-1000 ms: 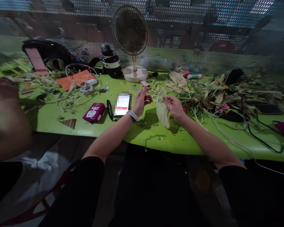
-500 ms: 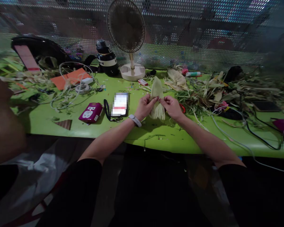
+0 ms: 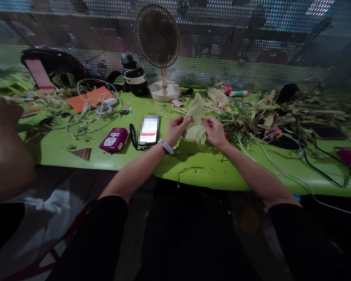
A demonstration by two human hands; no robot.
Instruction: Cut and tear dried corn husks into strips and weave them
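A pale green corn husk (image 3: 196, 121) is stretched between my two hands above the table, its pointed end up and its lower end crinkled. My left hand (image 3: 175, 130) pinches its left edge between thumb and fingers; a light watch band circles that wrist. The opposite edge is pinched by my right hand (image 3: 215, 132). Just right of my right hand lies a heap of dried husks and green shreds (image 3: 251, 123), with a red object (image 3: 226, 135) partly hidden beside my fingers. To the left of my left hand is a phone (image 3: 148, 129) with a lit, blurred screen.
On the green table (image 3: 152, 164) stand a fan (image 3: 163, 91) and a black bottle (image 3: 135, 80). A magenta box (image 3: 114, 139), an orange sheet (image 3: 89, 99) and white cables (image 3: 101, 111) lie left. A co-worker's arm (image 3: 6, 148) rests at the far left. Cables (image 3: 292, 177) trail along the right.
My hands have moved slightly apart, and the husk between them is spread wider and flatter than before. The view has shifted a little.
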